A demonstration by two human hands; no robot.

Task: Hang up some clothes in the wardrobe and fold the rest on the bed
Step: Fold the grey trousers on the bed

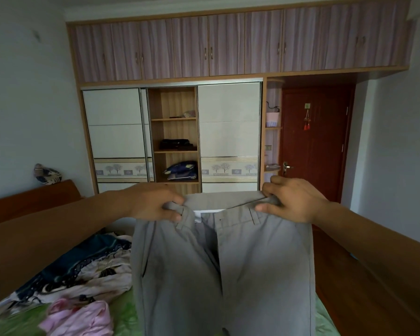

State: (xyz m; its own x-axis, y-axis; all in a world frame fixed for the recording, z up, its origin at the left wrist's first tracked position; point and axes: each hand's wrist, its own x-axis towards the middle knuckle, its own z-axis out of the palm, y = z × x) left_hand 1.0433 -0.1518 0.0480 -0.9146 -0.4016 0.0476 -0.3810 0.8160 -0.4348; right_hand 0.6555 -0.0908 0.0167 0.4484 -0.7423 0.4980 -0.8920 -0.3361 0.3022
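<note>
At our far left a heap of clothes and a pink garment lie on the green sheet of the bed. Our left hand is next, its fingers curled round the left end of the waistband and pinching the cloth. From there the trousers hang in the air over the bed, front towards us and fly open. The waistband runs level from one hand to the other, and the legs drop straight down from our fingers, so the long axis is upright, with the hems out of sight below. Our right hand grips the right end the same way, fingers bunched on the band. Both arms reach forward at about the same height, neither hand nearer the cloth than the other. The wardrobe stands well apart, straight ahead. As we judge it, folding calls for bringing the two hands together so that one leg lies on the other.
</note>
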